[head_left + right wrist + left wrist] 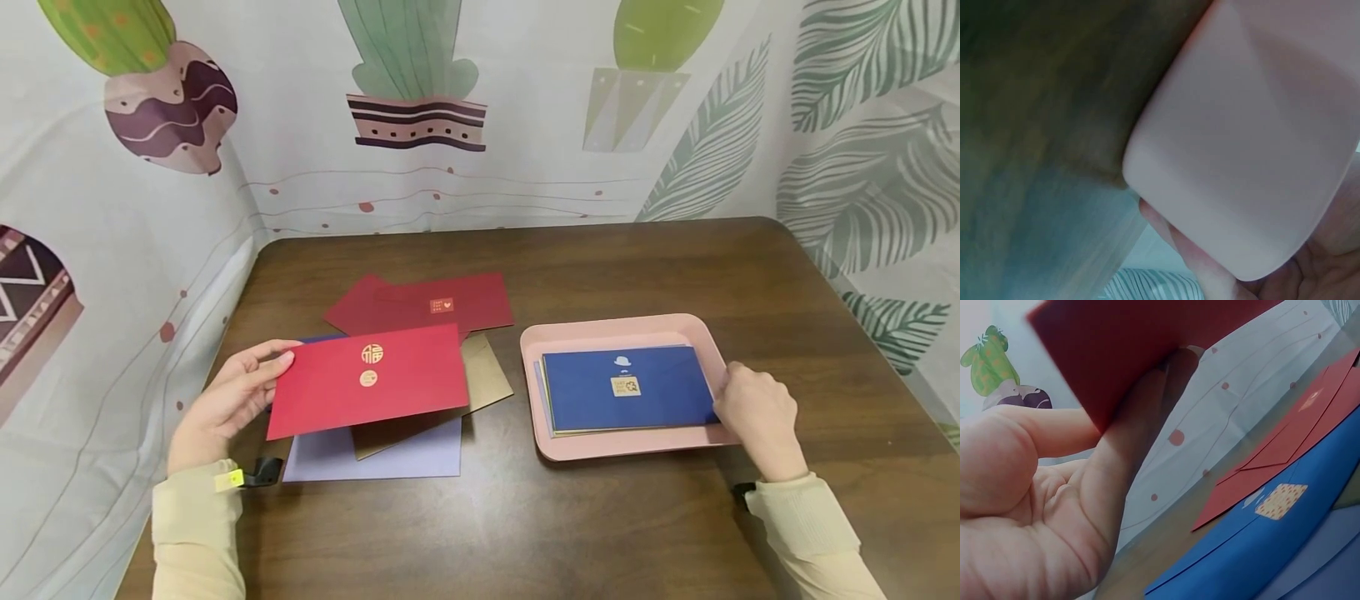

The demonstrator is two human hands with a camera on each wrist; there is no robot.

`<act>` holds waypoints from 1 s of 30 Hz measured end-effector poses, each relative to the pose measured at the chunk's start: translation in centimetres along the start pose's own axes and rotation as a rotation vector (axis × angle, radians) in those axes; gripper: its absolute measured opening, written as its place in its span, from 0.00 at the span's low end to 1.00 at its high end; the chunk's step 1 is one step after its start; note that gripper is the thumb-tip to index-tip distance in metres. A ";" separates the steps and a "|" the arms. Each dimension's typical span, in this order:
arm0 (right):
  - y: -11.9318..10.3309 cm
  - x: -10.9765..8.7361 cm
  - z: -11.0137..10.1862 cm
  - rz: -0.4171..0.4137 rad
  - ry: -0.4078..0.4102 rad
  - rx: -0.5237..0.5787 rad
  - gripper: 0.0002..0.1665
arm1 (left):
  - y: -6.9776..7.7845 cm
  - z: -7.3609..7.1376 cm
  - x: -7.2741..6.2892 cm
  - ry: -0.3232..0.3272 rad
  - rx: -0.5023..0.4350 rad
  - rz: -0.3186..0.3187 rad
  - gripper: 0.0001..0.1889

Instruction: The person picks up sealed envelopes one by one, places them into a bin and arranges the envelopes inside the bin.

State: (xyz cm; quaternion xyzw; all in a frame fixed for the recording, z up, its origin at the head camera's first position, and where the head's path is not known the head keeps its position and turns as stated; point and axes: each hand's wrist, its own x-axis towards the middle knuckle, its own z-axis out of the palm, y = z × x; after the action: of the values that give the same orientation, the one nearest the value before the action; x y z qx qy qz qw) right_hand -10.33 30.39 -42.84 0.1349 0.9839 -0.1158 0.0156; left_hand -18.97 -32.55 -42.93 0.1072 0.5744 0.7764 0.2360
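My left hand (225,404) pinches a bright red envelope (412,375) with a gold character and a round gold sticker, by its left end, raised over a spread of other envelopes. My right hand (761,417) grips the right edge of a pink tray (607,331). The right wrist view shows the tray's underside (1241,137) with fingers curled at its edge. In the tray lies a stack of envelopes, topped by a dark blue one (667,379) with a hat print and a gold sticker.
Under the raised envelope lie a lilac envelope (427,458), a gold one (489,375) and a blue one (1229,544), partly hidden. Darker red envelopes (480,292) overlap behind them. A patterned cloth (525,183) hangs along the back of the wooden table (510,533).
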 end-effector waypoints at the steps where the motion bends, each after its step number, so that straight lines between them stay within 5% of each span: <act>1: 0.0 0.0 0.0 -0.001 0.002 0.000 0.07 | -0.1 0.1 0.1 -0.003 -0.002 -0.001 0.20; 30: 0.1 0.1 0.2 -0.005 0.010 0.005 0.08 | -0.7 2.3 1.8 -0.044 0.024 -0.007 0.18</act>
State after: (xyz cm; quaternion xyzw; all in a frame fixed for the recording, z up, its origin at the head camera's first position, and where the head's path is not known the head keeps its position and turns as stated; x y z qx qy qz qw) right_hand -10.35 30.48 -43.09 0.1333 0.9840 -0.1174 0.0102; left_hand -19.29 -29.56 -43.07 0.1251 0.5788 0.7660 0.2500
